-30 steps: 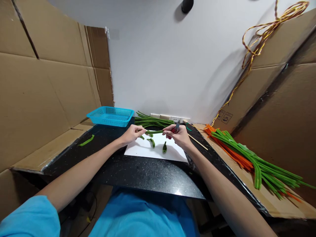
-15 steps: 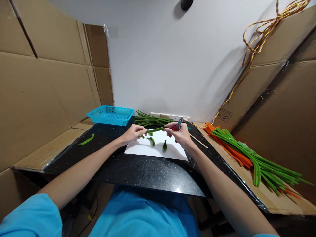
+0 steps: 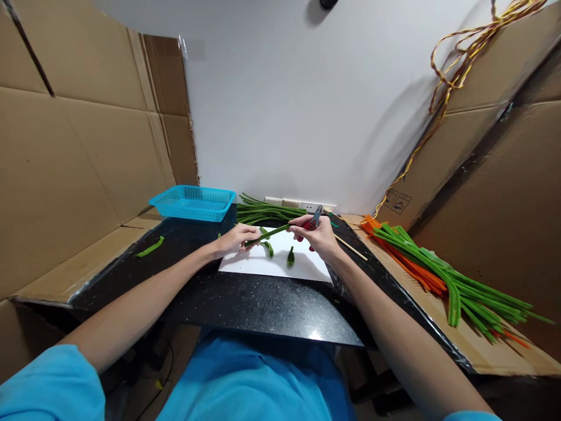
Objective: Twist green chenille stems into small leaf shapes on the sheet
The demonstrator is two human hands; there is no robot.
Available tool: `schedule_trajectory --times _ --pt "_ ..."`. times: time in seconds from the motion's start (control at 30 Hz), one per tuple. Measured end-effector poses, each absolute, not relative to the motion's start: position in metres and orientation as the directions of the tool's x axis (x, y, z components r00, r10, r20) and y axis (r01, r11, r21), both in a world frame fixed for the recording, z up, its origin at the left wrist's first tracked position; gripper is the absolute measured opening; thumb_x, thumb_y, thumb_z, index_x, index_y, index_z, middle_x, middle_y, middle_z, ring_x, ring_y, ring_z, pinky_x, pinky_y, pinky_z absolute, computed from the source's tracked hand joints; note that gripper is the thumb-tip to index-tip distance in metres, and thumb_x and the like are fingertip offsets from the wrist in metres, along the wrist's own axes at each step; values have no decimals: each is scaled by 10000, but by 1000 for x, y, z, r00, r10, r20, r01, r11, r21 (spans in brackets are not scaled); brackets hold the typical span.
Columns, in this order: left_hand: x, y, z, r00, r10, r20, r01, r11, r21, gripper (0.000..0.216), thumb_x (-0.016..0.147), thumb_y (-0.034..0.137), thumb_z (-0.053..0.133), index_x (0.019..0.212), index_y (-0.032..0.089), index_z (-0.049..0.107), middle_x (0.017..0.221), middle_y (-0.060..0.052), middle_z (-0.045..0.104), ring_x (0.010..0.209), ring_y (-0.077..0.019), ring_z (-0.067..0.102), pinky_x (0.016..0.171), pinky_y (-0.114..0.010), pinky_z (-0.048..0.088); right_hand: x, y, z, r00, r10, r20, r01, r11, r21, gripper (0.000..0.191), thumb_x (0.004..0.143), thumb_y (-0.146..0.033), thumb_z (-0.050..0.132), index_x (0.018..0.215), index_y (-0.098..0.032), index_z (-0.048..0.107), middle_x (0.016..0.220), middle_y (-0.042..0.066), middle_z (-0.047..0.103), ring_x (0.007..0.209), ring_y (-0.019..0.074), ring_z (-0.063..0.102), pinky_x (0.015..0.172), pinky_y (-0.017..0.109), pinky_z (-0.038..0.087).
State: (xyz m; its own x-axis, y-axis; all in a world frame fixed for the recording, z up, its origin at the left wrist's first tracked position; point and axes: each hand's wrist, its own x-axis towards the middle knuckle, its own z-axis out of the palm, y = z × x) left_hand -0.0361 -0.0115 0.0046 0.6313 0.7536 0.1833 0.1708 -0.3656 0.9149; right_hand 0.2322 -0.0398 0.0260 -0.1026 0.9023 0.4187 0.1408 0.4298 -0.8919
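Observation:
A dark green pipe cleaner (image 3: 276, 231) stretches between my hands above a white sheet (image 3: 302, 272). Its left end is pinched in the closed fingers of my left hand (image 3: 239, 238). My right hand (image 3: 319, 235) grips the other end with thumb and fingertips, and also keeps hold of red-handled pliers (image 3: 316, 216) whose metal jaws point up and away. On the sheet below lie a bent green pipe cleaner piece (image 3: 269, 249) and a looped, leaf-like green piece (image 3: 290, 256). Another small green piece is partly hidden behind the held stem.
Behind the sheet lies a bundle of dark green pipe cleaners (image 3: 272, 211). A blue basket (image 3: 193, 203) stands back left, near a light green strip (image 3: 150, 247). To the right are a wooden stick (image 3: 351, 248), orange stems (image 3: 407, 263) and bright green stems (image 3: 473, 286). Cardboard walls flank the black table (image 3: 245, 304).
My left hand has lowered slightly, so the pipe cleaner slants down more to the left. The right hand keeps the pliers and stem in nearly the same place. The view has shifted slightly.

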Motion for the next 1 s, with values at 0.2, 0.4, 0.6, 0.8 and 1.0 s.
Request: schedule_trajectory --times 0.2,0.4,0.6,0.8,1.0 --pt "-31 -25 7 600 699 389 336 -661 671 312 1014 437 554 1028 174 722 928 -61 725 842 -205 646 766 -299 456 223 -37 20 -232 869 437 141 474 -869 314 679 -382 925 827 -132 807 638 50 704 545 143 598 507 289 497" --pt "-12 -40 2 566 653 504 413 -753 512 364 995 344 635 1344 243 611 993 -55 745 883 -240 700 769 -305 472 210 -37 9 -282 858 429 116 474 -873 336 676 -426 931 810 -146 802 629 38 695 551 153 610 527 298 500" --pt "-9 -37 -2 521 579 627 327 -814 480 163 1025 216 563 1133 179 680 1061 -104 755 989 -249 712 860 -340 509 206 -38 8 -269 847 458 94 496 -863 336 686 -422 929 842 -150 811 643 41 703 561 156 616 538 302 510" --pt "-14 -37 -1 542 521 659 382 -851 360 229 1063 267 533 1185 163 696 1101 -110 742 1000 -233 709 857 -337 529 205 -41 11 -232 844 484 111 518 -848 342 693 -448 924 836 -166 796 669 43 709 570 163 617 538 313 522" --pt "-15 -39 -1 562 501 658 447 -854 267 282 1079 314 516 1237 169 700 1067 -93 737 964 -223 711 812 -316 531 204 -41 10 -238 837 492 76 521 -850 328 671 -419 945 821 -176 783 677 34 705 579 160 620 535 300 513"
